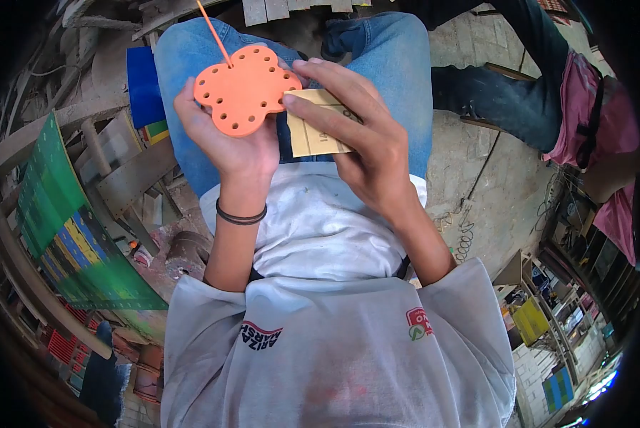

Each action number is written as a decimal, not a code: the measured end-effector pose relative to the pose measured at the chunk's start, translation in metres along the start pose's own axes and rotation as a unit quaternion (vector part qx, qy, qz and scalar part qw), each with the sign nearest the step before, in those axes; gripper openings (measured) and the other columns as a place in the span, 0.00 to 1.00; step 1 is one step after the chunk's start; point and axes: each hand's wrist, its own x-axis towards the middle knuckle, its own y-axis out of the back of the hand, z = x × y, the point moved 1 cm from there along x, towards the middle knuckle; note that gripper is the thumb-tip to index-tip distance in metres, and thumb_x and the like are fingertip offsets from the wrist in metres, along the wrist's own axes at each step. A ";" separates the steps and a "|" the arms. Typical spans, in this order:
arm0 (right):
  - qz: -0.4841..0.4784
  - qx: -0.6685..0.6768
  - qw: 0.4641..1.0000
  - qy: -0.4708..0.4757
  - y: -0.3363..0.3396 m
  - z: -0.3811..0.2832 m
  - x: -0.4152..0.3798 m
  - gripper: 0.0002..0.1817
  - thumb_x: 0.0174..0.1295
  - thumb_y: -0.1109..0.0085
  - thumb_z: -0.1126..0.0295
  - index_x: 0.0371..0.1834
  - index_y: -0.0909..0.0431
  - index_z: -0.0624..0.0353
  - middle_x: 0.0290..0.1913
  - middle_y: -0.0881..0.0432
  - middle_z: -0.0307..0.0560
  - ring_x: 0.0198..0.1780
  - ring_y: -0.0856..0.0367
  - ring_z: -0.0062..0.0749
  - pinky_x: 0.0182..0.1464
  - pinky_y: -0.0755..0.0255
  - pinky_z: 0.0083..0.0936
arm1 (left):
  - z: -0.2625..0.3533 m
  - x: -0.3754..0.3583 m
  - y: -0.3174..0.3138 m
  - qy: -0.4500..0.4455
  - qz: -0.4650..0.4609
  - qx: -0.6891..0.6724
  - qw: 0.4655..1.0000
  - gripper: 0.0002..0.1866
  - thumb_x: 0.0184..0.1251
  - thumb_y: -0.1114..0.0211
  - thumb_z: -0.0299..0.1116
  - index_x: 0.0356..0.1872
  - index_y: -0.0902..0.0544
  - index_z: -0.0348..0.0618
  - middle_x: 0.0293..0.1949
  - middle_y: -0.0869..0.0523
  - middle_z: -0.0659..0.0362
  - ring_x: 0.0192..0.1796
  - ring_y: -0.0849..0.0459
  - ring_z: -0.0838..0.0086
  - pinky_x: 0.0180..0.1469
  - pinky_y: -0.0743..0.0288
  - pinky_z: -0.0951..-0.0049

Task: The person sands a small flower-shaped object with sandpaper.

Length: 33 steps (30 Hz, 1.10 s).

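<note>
My left hand (247, 153) cradles an orange flower-shaped piece (243, 89) from below, its thumb at the left edge and most fingers hidden underneath. Small holes run around the piece's rim, and a thin orange stick (215, 33) rises from the hole near its upper left lobe. In my right hand (370, 132) is a folded tan sheet of sandpaper (311, 135) with dark print on its back. The fingers press over the sheet, whose upper left corner meets the right edge of the orange piece. Both hands are above my lap.
My jeans-clad legs (398, 93) are spread beneath the work. To the right sits another person in dark trousers (512, 100) and a pink garment. A green painted panel (70, 228) leans at the left among wooden frames. A coiled cable (465, 228) lies on the floor.
</note>
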 end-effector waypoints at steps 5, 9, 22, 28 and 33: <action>0.002 -0.008 1.000 0.013 -0.010 -0.005 0.001 0.30 0.41 0.49 0.85 0.51 0.14 0.56 0.62 0.21 0.53 0.65 0.26 0.52 0.68 0.33 0.41 | -0.001 0.001 0.000 -0.033 0.013 0.048 0.998 0.19 0.70 0.53 0.46 0.41 0.22 0.42 0.43 0.17 0.56 0.46 0.17 0.64 0.51 0.20 0.62; -0.004 0.025 1.000 0.018 -0.011 -0.004 0.003 0.29 0.42 0.45 0.86 0.52 0.15 0.57 0.62 0.22 0.54 0.66 0.27 0.53 0.67 0.33 0.43 | 0.001 0.001 -0.002 -0.005 -0.010 0.022 1.000 0.21 0.71 0.55 0.52 0.43 0.24 0.45 0.42 0.18 0.60 0.44 0.16 0.68 0.49 0.20 0.65; -0.026 0.067 0.996 0.060 -0.019 -0.009 0.005 0.27 0.43 0.41 0.82 0.52 0.16 0.57 0.62 0.22 0.54 0.67 0.29 0.56 0.70 0.37 0.50 | -0.003 0.014 0.014 0.076 -0.096 0.007 0.992 0.28 0.73 0.60 0.57 0.47 0.26 0.41 0.44 0.18 0.55 0.46 0.16 0.65 0.52 0.23 0.67; -0.030 0.062 0.996 0.050 -0.022 -0.012 0.013 0.24 0.47 0.43 0.79 0.51 0.13 0.54 0.60 0.20 0.53 0.67 0.28 0.54 0.68 0.34 0.45 | -0.010 0.021 0.021 0.072 -0.106 -0.033 0.991 0.27 0.75 0.59 0.58 0.48 0.26 0.43 0.46 0.19 0.56 0.47 0.17 0.66 0.53 0.23 0.68; -0.025 0.052 0.997 0.059 -0.024 -0.012 0.019 0.24 0.45 0.41 0.79 0.50 0.13 0.54 0.60 0.20 0.53 0.67 0.28 0.54 0.67 0.33 0.44 | -0.003 0.013 0.010 0.071 -0.078 -0.023 0.994 0.26 0.76 0.59 0.58 0.49 0.26 0.45 0.46 0.19 0.58 0.46 0.17 0.70 0.53 0.23 0.70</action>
